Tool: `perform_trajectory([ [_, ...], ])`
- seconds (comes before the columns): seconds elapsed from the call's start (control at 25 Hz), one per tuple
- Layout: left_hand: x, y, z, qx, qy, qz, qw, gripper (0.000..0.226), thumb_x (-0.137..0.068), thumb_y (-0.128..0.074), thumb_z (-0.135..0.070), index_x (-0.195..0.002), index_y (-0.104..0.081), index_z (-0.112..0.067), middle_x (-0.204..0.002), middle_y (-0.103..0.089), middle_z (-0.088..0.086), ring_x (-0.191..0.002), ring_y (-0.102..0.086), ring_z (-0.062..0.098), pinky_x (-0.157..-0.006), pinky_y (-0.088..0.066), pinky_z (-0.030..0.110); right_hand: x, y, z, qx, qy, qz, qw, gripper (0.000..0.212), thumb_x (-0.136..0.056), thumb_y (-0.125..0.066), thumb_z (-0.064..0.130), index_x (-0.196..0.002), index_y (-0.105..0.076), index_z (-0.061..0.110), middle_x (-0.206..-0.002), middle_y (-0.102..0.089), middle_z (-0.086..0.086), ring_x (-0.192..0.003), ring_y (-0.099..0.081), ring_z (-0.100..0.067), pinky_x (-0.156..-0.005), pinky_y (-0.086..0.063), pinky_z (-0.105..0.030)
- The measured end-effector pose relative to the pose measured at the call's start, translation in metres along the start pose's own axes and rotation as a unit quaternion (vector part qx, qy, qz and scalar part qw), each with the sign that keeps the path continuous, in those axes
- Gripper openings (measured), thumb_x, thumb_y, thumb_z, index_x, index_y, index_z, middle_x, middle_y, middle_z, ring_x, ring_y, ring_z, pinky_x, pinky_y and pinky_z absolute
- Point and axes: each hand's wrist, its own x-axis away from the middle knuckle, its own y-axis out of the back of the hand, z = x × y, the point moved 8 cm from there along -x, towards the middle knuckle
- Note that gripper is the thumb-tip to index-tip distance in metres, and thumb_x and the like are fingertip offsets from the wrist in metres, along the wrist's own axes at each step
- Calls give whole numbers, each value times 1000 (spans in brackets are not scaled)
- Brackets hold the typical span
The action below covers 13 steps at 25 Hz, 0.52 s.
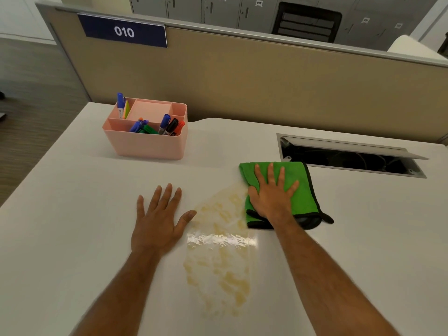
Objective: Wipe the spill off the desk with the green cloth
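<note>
- Your right hand (272, 194) lies flat, fingers spread, pressing down on the folded green cloth (298, 190), which sits on the white desk (72, 214) just at the far right edge of the spill (218, 251).
- Your left hand (157, 219) rests palm-down and wide open on bare desk, holding nothing, its thumb tip right at the spill's left margin.
- The spill, a pale yellowish smear with a glossy wet band across its middle, lies between your two hands and runs lengthwise from the cloth back toward you, so its long axis points at your body.
- From the cloth, the liquid lies to the left and nearer you; the right hand is the one already on the cloth, and the coming stroke looks like a pull leftward and toward you along that axis.
- The near end of the smear fades out low in the frame, and it is hard to tell exactly where it stops.
- At the far left stands a pink organizer (148, 141), well apart from the spill: markers (167, 126) in blue, black, red and green fill its front compartment, a blue marker (120, 103) stands in the back left corner slot, and the wide rear compartment appears empty.
- Beyond the cloth, a cable hatch (351, 156) is set open in the desk.
</note>
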Motion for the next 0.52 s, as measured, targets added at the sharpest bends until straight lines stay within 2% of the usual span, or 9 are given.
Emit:
perform_trajectory([
  [0.36,0,0,1,-1,-4,9,1000,91,-82,9,-81,-157,-10,-33,-167,-4,-8,-153,5,13,-122,7,51,1,-3,13,36,173,30,984,66,-91,-18,57,-154,1,49,-167,10,6,-152,17,-26,-114,13,-69],
  [0.52,1,-1,1,0,-6,16,1000,94,-80,13,-81,-157,-9,-32,-167,-2,-8,-153,7,13,-122,9,50,28,-8,16,41,206,30,977,69,-86,-13,60,-153,0,50,-167,10,8,-152,18,-24,-115,14,-67],
])
